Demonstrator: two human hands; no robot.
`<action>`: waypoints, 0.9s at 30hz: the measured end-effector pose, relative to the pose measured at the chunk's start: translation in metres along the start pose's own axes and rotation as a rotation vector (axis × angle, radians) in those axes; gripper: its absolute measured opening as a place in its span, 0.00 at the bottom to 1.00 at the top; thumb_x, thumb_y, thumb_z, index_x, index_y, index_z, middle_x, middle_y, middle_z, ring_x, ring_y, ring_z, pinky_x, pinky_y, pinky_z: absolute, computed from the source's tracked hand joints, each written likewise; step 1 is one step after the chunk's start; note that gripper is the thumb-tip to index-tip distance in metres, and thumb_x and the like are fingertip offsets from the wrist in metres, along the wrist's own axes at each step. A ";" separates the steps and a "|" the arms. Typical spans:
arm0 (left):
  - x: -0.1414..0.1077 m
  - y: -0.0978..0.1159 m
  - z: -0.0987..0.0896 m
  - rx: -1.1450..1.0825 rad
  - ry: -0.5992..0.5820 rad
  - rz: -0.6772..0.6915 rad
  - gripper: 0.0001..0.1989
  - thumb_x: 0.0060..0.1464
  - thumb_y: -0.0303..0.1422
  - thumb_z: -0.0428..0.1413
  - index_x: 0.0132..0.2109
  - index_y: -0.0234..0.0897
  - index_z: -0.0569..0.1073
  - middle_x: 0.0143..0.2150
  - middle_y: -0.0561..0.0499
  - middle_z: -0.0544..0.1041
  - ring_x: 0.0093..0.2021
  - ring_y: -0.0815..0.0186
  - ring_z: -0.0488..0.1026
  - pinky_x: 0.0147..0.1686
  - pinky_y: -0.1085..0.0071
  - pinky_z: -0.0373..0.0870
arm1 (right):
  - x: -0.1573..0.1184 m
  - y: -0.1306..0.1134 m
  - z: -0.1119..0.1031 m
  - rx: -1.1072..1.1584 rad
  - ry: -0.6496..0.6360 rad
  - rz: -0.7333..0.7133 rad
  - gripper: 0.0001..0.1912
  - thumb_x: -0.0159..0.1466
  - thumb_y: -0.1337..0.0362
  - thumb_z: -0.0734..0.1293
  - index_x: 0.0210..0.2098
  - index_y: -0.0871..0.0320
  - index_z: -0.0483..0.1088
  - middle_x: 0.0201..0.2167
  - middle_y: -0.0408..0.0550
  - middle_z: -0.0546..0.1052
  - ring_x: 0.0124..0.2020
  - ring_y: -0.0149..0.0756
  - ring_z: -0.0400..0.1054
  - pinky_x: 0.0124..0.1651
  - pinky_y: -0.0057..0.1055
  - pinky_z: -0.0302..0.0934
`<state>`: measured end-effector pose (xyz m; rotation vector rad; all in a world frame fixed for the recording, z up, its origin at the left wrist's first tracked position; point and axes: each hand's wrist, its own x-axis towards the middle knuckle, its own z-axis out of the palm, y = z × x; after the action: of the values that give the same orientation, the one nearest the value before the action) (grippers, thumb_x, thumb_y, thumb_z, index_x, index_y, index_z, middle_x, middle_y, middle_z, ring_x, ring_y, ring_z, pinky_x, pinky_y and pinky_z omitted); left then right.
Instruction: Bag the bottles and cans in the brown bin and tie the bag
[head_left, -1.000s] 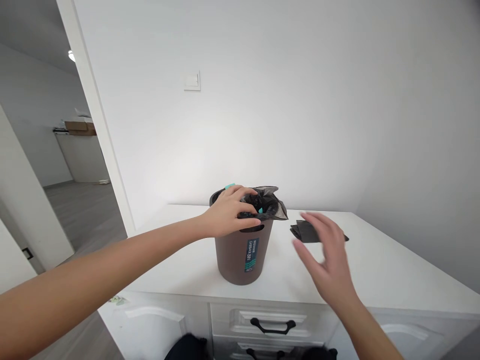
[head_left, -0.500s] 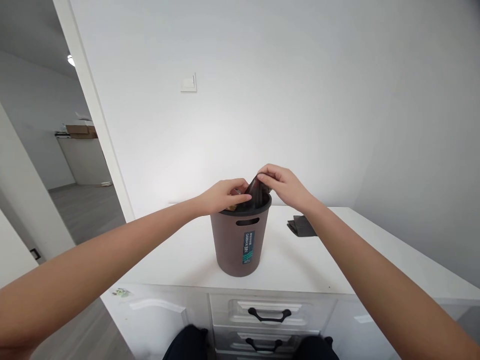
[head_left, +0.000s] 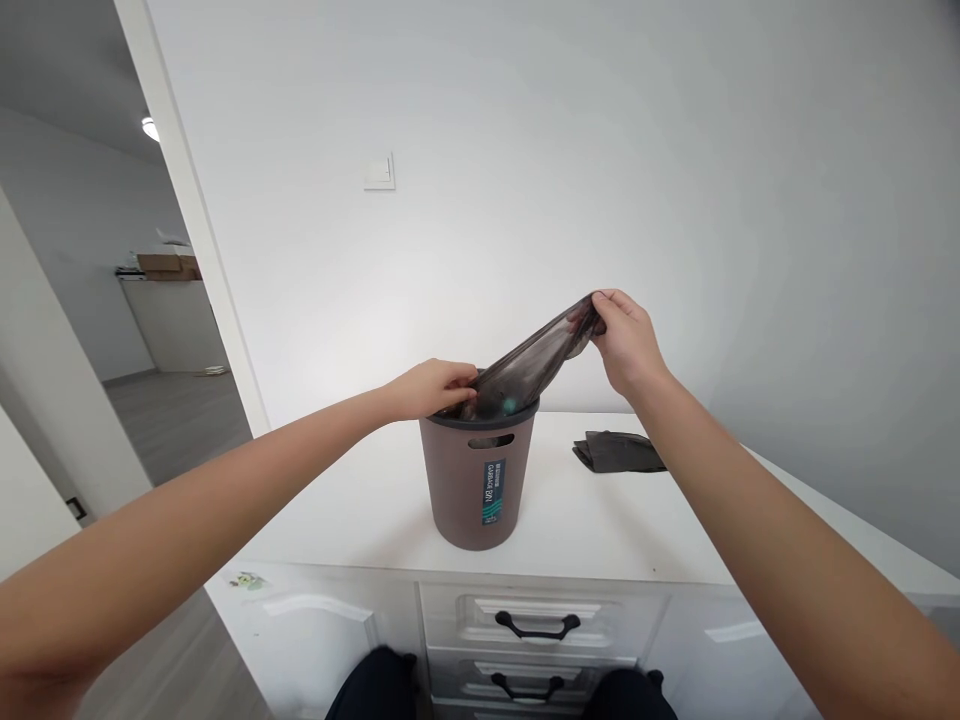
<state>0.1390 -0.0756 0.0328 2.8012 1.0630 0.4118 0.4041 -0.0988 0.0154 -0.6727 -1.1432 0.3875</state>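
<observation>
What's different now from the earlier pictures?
The right hand, open and apart from the black bag at first, has taken hold of it and drawn it up and to the right. The bag no longer drapes over the right side of the bin. The left hand stays at the bin's top; the folded sheet still lies beside the bin.

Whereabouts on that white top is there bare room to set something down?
On the white top, left of the bin, between the left forearm and the front edge; also between the bin and the folded black plastic. It is crowded at the bin's rim, where the left hand and dark bag are.
</observation>
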 end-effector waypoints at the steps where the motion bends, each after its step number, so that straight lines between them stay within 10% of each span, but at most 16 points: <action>1: 0.000 0.000 -0.001 -0.005 0.036 -0.014 0.11 0.60 0.42 0.51 0.38 0.41 0.71 0.38 0.52 0.80 0.37 0.62 0.73 0.34 0.69 0.63 | 0.001 0.003 -0.005 0.006 0.032 0.026 0.12 0.64 0.56 0.65 0.27 0.52 0.64 0.23 0.41 0.67 0.29 0.35 0.65 0.34 0.31 0.64; 12: 0.008 0.000 -0.003 -0.026 0.303 -0.043 0.15 0.68 0.45 0.41 0.44 0.43 0.68 0.33 0.53 0.74 0.33 0.63 0.69 0.33 0.70 0.61 | 0.000 0.030 -0.030 -0.196 0.110 0.052 0.24 0.61 0.44 0.66 0.23 0.53 0.54 0.25 0.42 0.57 0.28 0.34 0.51 0.28 0.31 0.49; 22: -0.008 -0.023 -0.051 0.147 -0.072 -0.015 0.24 0.53 0.51 0.60 0.26 0.40 0.60 0.25 0.54 0.61 0.25 0.67 0.56 0.26 0.68 0.50 | -0.014 0.016 -0.051 -0.534 -0.235 0.029 0.29 0.60 0.35 0.65 0.22 0.55 0.67 0.20 0.41 0.56 0.26 0.33 0.51 0.30 0.33 0.47; 27: -0.020 -0.026 -0.064 0.011 -0.156 -0.066 0.18 0.53 0.51 0.59 0.31 0.41 0.74 0.37 0.50 0.75 0.38 0.63 0.70 0.37 0.70 0.63 | -0.011 0.004 -0.069 -0.714 -0.485 0.093 0.28 0.54 0.36 0.71 0.21 0.55 0.68 0.21 0.42 0.62 0.26 0.33 0.54 0.29 0.33 0.48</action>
<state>0.0893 -0.0686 0.0847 2.7456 1.1218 0.1778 0.4638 -0.1224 -0.0119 -1.3038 -1.7410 0.2150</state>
